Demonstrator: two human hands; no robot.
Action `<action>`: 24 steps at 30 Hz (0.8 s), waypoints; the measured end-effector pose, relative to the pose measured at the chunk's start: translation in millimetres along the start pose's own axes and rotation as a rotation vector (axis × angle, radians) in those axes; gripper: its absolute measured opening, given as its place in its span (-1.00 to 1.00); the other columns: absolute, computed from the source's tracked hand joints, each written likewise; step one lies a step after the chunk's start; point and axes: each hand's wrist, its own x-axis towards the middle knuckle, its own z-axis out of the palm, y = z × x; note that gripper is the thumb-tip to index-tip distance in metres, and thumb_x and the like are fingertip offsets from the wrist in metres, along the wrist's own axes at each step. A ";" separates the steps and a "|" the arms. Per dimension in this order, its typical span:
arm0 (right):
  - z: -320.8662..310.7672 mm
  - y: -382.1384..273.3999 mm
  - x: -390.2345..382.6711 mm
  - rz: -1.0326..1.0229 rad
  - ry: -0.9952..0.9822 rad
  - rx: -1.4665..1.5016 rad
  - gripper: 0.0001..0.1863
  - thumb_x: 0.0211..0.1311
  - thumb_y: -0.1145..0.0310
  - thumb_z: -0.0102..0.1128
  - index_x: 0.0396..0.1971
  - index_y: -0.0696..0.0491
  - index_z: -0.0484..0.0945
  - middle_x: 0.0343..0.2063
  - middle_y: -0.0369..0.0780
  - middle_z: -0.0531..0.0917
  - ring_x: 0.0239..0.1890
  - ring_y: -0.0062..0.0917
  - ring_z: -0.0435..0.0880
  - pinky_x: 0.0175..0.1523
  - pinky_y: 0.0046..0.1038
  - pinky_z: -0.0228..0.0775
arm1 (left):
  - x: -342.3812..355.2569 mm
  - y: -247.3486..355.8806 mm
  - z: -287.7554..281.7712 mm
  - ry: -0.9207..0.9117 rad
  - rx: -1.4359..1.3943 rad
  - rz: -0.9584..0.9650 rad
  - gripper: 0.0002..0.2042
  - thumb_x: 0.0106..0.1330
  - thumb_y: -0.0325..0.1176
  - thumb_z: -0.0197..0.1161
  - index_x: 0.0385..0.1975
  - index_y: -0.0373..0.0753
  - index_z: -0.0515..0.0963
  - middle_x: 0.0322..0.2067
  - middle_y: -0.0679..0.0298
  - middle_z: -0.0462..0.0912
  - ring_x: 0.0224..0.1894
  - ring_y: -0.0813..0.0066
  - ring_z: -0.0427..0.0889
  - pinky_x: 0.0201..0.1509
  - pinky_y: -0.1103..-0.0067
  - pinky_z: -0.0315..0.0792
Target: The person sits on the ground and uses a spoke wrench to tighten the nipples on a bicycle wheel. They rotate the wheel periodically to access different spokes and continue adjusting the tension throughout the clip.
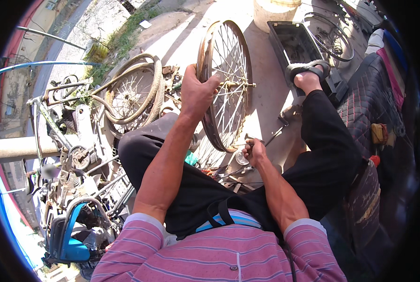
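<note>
A spoked bicycle wheel (236,85), without a tyre and with a rusty brown rim, stands upright between my knees. My left hand (196,90) is closed round the left side of its rim, the thumb toward the spokes. Close to the lower right of the rim, my right hand (254,152) is closed round a small dark metal tool (253,138), whose exact kind I cannot make out. Part of the tool is hidden by the fingers. A small shiny round metal piece (241,157) shows just left of that hand.
Another wheel (130,94) with a tyre lies at the left, beside piled bicycle frames and metal parts (73,155). Ahead to the right are a black crate (285,35), a pale bucket (271,11) and loose tyres (344,37). My sandalled foot (308,77) rests near the crate.
</note>
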 end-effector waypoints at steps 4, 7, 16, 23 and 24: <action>6.7 6.6 -3.1 -0.100 0.129 -0.145 -0.75 0.45 0.22 -0.07 -0.13 0.07 0.47 -0.58 -0.36 0.43 -0.53 -0.53 0.51 -0.47 -0.51 0.28 | -2.0 2.0 3.2 0.005 0.009 0.016 -0.55 0.27 -0.31 0.36 0.03 -0.46 0.40 -0.21 0.08 0.63 -0.24 0.43 0.69 -0.25 0.49 0.66; 14.0 3.3 -10.6 -0.193 0.205 -0.234 -0.74 0.42 0.23 -0.04 -0.18 0.10 0.53 -0.59 -0.35 0.48 -0.57 -0.57 0.58 -0.54 -0.53 0.32 | 2.5 0.4 0.8 0.023 -0.001 0.043 -0.55 0.28 -0.31 0.36 0.04 -0.46 0.40 -0.21 0.08 0.64 -0.24 0.43 0.69 -0.25 0.49 0.66; 58.8 28.7 -94.5 -0.788 0.104 -1.053 -0.33 0.47 -0.12 0.03 0.08 0.30 0.51 -0.11 0.13 0.68 0.00 -0.04 0.69 0.15 -0.15 0.46 | 2.9 -7.5 2.4 0.015 0.008 0.028 -0.54 0.26 -0.31 0.38 0.04 -0.44 0.41 -0.23 0.10 0.64 -0.28 0.46 0.68 -0.30 0.55 0.64; 49.4 26.2 -83.5 -0.808 0.090 -1.103 -0.50 0.48 0.03 0.07 -0.01 0.23 0.57 -0.15 0.08 0.71 -0.04 -0.05 0.71 0.11 -0.16 0.49 | -7.1 0.5 5.0 -0.020 0.060 0.099 -0.55 0.25 -0.29 0.41 0.01 -0.43 0.43 -0.28 0.19 0.63 -0.33 0.54 0.63 -0.21 0.58 0.56; 45.2 28.1 -78.7 -0.831 0.112 -1.091 -0.54 0.48 0.06 0.09 -0.02 0.22 0.58 -0.17 0.07 0.73 -0.06 -0.05 0.72 0.10 -0.17 0.50 | -14.7 5.4 9.0 -0.037 0.054 0.100 -0.53 0.27 -0.26 0.41 0.03 -0.42 0.42 -0.24 0.19 0.63 -0.26 0.56 0.61 -0.13 0.59 0.53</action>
